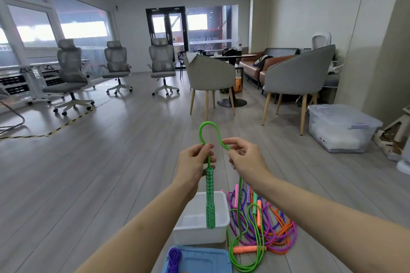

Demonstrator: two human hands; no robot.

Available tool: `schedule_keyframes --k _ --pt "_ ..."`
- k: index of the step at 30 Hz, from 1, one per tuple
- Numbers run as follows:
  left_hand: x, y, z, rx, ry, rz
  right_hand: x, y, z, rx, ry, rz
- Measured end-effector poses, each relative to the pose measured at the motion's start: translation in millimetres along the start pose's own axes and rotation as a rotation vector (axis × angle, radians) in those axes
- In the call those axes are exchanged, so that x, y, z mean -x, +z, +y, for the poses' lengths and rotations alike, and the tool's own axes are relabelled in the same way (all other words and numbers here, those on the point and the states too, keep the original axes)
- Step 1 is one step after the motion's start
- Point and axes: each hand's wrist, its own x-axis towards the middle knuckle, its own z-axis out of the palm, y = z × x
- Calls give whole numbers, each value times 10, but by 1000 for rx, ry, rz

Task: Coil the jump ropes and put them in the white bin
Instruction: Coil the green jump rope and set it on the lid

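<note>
A green jump rope (208, 131) arches in a small loop between my two hands, held up in front of me. My left hand (195, 162) pinches the rope just above its green patterned handle (210, 199), which hangs straight down over the white bin (199, 237). My right hand (244, 157) pinches the loop's other end; the rope drops from it to the floor. Right of the bin lies a tangled pile of purple, pink, orange and green ropes (266, 224), with an orange handle (245, 249) at its front. The bin looks empty.
A blue lid (199, 260) with a coiled purple rope (174, 258) on it lies in front of the bin. A clear lidded storage box (339, 128) stands at the right wall. Grey armchairs (210, 75) and office chairs (71, 73) stand farther back on the wooden floor.
</note>
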Motion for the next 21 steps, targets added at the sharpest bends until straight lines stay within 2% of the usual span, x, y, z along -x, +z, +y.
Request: schedule_keyframes --k 11,14,18,21 --pt "10 25 -92 -51 -48 -103 43 83 -19 -52 29 -34" --pt "7 28 -82 -3 -54 -72 36 62 -40 -76 53 -104" --pt "-26 70 -99 -24 38 32 64 97 -94 -155 144 -140" --pt "-73 53 -113 -10 40 103 124 123 -138 -108 158 -271"
